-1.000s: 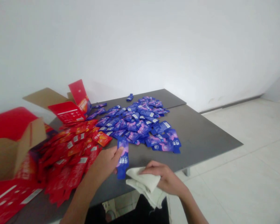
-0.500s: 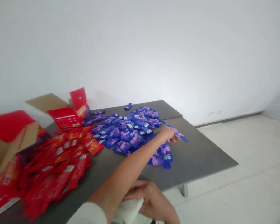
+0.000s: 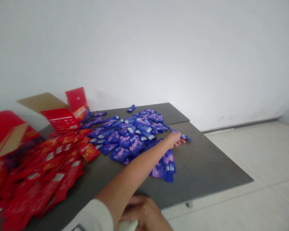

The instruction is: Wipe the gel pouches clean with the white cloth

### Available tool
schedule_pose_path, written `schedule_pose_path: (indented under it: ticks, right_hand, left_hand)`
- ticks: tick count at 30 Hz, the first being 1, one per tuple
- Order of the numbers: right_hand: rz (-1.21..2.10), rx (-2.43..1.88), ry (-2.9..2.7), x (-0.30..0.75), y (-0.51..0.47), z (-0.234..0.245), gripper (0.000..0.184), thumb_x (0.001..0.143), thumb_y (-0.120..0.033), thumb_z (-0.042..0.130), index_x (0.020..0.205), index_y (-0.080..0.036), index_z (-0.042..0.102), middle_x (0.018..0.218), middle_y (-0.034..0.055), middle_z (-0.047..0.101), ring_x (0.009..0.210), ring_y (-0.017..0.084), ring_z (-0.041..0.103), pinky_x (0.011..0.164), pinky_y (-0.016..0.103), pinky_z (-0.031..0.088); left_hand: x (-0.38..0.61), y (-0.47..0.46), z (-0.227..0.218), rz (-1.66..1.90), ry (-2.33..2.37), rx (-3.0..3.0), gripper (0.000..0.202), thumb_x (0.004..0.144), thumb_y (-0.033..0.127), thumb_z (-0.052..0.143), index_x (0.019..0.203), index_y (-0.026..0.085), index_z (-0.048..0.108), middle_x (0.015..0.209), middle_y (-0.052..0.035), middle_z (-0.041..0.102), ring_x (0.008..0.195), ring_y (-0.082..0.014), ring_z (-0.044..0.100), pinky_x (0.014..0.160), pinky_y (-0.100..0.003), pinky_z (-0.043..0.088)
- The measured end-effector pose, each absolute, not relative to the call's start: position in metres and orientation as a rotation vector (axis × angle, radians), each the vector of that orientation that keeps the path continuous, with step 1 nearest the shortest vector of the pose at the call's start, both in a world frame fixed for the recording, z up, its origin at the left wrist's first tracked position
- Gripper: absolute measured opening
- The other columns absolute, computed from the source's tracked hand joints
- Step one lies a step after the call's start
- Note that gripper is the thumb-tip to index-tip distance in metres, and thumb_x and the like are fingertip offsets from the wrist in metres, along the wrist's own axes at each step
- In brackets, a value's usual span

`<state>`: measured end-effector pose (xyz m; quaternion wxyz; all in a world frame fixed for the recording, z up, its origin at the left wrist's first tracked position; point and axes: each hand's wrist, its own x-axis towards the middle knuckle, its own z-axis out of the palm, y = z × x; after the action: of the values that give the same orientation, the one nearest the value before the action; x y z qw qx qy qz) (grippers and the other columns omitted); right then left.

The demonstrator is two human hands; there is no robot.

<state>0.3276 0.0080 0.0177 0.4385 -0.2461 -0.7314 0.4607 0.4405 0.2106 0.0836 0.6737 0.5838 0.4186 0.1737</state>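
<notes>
Stretched across the table, my left hand [image 3: 174,140] is closed on a blue-purple sachet [image 3: 186,137], whose ends stick out on both sides of the fingers. Just below that hand lie more purple sachets [image 3: 168,158], partly covered by my forearm. A large loose heap of the same sachets [image 3: 135,128] spreads to the left. Low in the view, my right hand [image 3: 144,211] is bent at the table's front edge, partly behind my left arm. Its fingers curl by a pale thing [image 3: 128,225] that I cannot make out.
Red and orange sachets [image 3: 50,166] are piled on the left of the dark grey table [image 3: 207,166]. Behind them stand two opened red cartons, a nearer one [image 3: 6,126] and a farther one [image 3: 61,118]. One purple sachet [image 3: 131,108] lies near the white wall [image 3: 159,57].
My view has shifted slightly, so the piles sit farther left. My left hand still has the sachet, which now lies lower and flatter near the tabletop. My right hand appears a little lower.
</notes>
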Motion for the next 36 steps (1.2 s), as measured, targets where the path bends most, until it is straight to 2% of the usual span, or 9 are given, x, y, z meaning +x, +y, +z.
schedule_pose_path:
  ticks: [4, 7, 11, 13, 15, 18, 26, 30, 36]
  right_hand:
    - [1.050, -0.737, -1.912, 0.329, 0.005, 0.012, 0.026, 0.096, -0.042, 0.067, 0.115, -0.031, 0.081, 0.097, 0.0025, 0.076, 0.087, 0.016, 0.073, 0.078, 0.021, 0.052]
    - [1.037, -0.738, -1.983, 0.331, 0.006, 0.011, 0.026, 0.098, -0.036, 0.064, 0.117, -0.029, 0.079, 0.101, 0.0033, 0.075, 0.090, 0.016, 0.071, 0.080, 0.022, 0.050]
    - [1.048, -0.715, -2.020, 0.334, 0.009, 0.017, 0.025, 0.100, -0.034, 0.063, 0.119, -0.027, 0.078, 0.102, 0.0040, 0.075, 0.091, 0.016, 0.070, 0.081, 0.023, 0.049]
    - [1.063, -0.715, -2.023, 0.334, 0.009, 0.020, 0.025, 0.101, -0.034, 0.063, 0.120, -0.027, 0.078, 0.102, 0.0041, 0.075, 0.090, 0.015, 0.070, 0.079, 0.022, 0.048]
    - [1.077, -0.728, -2.016, 0.333, 0.009, 0.023, 0.026, 0.101, -0.034, 0.062, 0.120, -0.027, 0.078, 0.101, 0.0041, 0.074, 0.089, 0.015, 0.069, 0.079, 0.022, 0.048]
    - [1.099, -0.747, -2.001, 0.332, 0.008, 0.025, 0.026, 0.101, -0.034, 0.062, 0.119, -0.026, 0.078, 0.101, 0.0047, 0.074, 0.089, 0.015, 0.069, 0.080, 0.022, 0.048]
    - [1.177, -0.799, -1.961, 0.331, 0.012, 0.027, 0.026, 0.099, -0.037, 0.066, 0.118, -0.024, 0.079, 0.101, 0.0059, 0.073, 0.089, 0.016, 0.069, 0.080, 0.023, 0.049]
    - [1.221, -0.799, -1.945, 0.332, 0.014, 0.028, 0.027, 0.099, -0.038, 0.067, 0.119, -0.024, 0.079, 0.100, 0.0066, 0.072, 0.088, 0.016, 0.069, 0.079, 0.023, 0.049]
    - [1.283, -0.790, -1.929, 0.332, 0.015, 0.028, 0.029, 0.100, -0.039, 0.065, 0.120, -0.024, 0.079, 0.100, 0.0075, 0.071, 0.087, 0.016, 0.067, 0.078, 0.025, 0.048]
  left_hand:
    - [0.387, 0.165, 0.095, 0.454, 0.957, 1.541, 0.029, 0.107, 0.040, 0.048, 0.100, 0.016, 0.062, 0.085, -0.0010, 0.060, 0.075, -0.0140, 0.059, 0.069, -0.027, 0.052]
    - [0.321, 0.128, 0.101, 0.496, 0.884, 1.790, 0.023, 0.102, 0.039, 0.059, 0.090, 0.020, 0.062, 0.089, -0.0014, 0.060, 0.095, -0.0172, 0.060, 0.087, -0.028, 0.049]
    - [0.242, 0.112, 0.090, 0.308, 0.854, 2.692, 0.020, 0.104, 0.031, 0.052, 0.099, 0.019, 0.068, 0.105, -0.0064, 0.063, 0.102, -0.0231, 0.062, 0.096, -0.038, 0.050]
    - [0.218, 0.119, 0.077, 0.262, 0.903, 2.795, 0.022, 0.101, 0.033, 0.060, 0.116, 0.018, 0.067, 0.115, -0.0083, 0.063, 0.108, -0.0249, 0.062, 0.099, -0.040, 0.050]
    - [0.204, 0.130, 0.064, 0.321, 0.940, 2.811, 0.036, 0.098, 0.037, 0.067, 0.128, 0.018, 0.063, 0.123, -0.0095, 0.061, 0.115, -0.0253, 0.060, 0.104, -0.040, 0.049]
    - [0.194, 0.145, 0.050, 0.388, 0.952, 2.827, 0.042, 0.096, 0.043, 0.070, 0.130, 0.019, 0.063, 0.122, -0.0086, 0.062, 0.117, -0.0240, 0.060, 0.106, -0.038, 0.048]
    - [0.193, 0.157, 0.042, 0.290, 0.901, 2.920, 0.048, 0.090, 0.049, 0.076, 0.126, 0.019, 0.067, 0.117, -0.0078, 0.067, 0.112, -0.0262, 0.061, 0.100, -0.038, 0.048]
    - [0.208, 0.166, 0.045, 0.178, 0.854, 2.963, 0.041, 0.089, 0.050, 0.076, 0.111, 0.015, 0.073, 0.107, -0.0091, 0.070, 0.104, -0.0259, 0.066, 0.091, -0.035, 0.051]
    - [0.227, 0.167, 0.053, 0.058, 0.844, 3.029, 0.014, 0.092, 0.023, 0.071, 0.089, 0.010, 0.074, 0.088, -0.0132, 0.074, 0.082, -0.0270, 0.073, 0.069, -0.034, 0.054]
